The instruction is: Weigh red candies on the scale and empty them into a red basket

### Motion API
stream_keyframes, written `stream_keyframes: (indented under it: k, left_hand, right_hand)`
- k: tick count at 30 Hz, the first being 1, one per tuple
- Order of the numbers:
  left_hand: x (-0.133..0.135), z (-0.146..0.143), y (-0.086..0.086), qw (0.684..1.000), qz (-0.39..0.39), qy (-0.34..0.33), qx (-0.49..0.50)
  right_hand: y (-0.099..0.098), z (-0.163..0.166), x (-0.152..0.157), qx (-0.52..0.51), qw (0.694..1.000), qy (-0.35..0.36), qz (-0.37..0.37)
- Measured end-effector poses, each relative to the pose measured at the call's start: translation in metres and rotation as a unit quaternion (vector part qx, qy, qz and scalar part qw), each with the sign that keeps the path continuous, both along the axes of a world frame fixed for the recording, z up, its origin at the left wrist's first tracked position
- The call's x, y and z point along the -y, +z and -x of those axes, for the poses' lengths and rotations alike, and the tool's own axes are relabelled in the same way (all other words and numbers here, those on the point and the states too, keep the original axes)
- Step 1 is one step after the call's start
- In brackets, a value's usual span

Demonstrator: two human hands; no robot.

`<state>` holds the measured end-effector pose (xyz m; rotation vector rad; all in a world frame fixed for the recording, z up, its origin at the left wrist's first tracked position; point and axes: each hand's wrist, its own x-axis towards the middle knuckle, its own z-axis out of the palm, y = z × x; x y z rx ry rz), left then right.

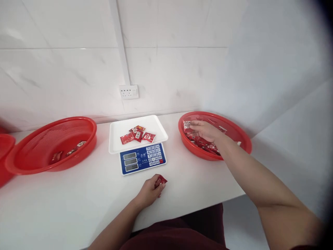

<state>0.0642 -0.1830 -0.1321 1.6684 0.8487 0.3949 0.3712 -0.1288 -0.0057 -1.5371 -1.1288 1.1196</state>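
Observation:
My left hand (151, 190) is closed around a small red packet (160, 180) above the table, just in front of the weighing scale (142, 158). Over at the right, my right hand (204, 130) pinches a white-and-red packet (187, 125) at the left side of a red plastic basket (215, 158). Many red packets (205, 144) lie in that basket, partly hidden by my hand and forearm. On the scale's white tray (117, 132) rests a small pile of red packets (138, 134).
Another red basket (88, 139) stands at the left with a few packets (76, 148) inside. Part of a further red container (5, 147) shows at the left edge. Behind the white table (85, 198) is a tiled wall with a socket (129, 92).

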Motion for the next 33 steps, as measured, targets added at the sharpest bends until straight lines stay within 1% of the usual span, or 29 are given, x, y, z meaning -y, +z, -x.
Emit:
stream_keyframes:
  k: [2,6,9,15,18,20,23,26,30,31,33]
  left_hand:
    - [0.000,0.001,-0.002,1.000,0.004,0.003,-0.003]
    - [0.000,0.003,-0.004,1.000,0.008,0.009,-0.003]
    - [0.001,0.004,-0.003,1.000,0.012,0.011,-0.001]
    - [0.002,0.004,-0.001,1.000,0.014,0.009,0.006]
    - [0.001,0.004,-0.002,1.000,0.010,0.006,0.006]
    - [0.001,0.004,-0.002,1.000,0.007,0.005,0.007]
    - [0.000,0.004,-0.002,1.000,0.010,0.003,0.003]
    - [0.000,0.004,-0.003,1.000,0.013,0.001,0.001]
    - [0.000,0.004,-0.006,1.000,0.008,0.001,0.003]
    - [0.000,0.004,-0.006,1.000,0.007,0.001,0.002]
    - [0.000,0.004,-0.005,1.000,0.006,-0.001,0.001]
  right_hand:
    - [0.000,0.018,-0.010,-0.014,1.000,0.021,0.002]
    - [-0.005,0.061,-0.034,0.016,0.995,0.090,0.035]
    - [-0.008,0.087,-0.050,0.019,0.992,0.116,0.048]
    - [-0.010,0.114,-0.078,0.005,0.995,0.102,0.023]
    - [-0.009,0.120,-0.087,-0.036,0.995,0.089,-0.014]
    - [-0.009,0.120,-0.089,-0.024,0.996,0.071,-0.038]
    - [-0.011,0.116,-0.082,0.070,0.993,0.060,-0.075]
    - [-0.015,0.108,-0.060,0.135,0.982,0.070,-0.108]
    - [-0.024,0.099,-0.012,0.157,0.978,0.072,-0.116]
    - [-0.028,0.097,0.001,0.153,0.979,0.083,-0.110]
    - [-0.041,0.094,0.027,0.126,0.981,0.130,-0.072]
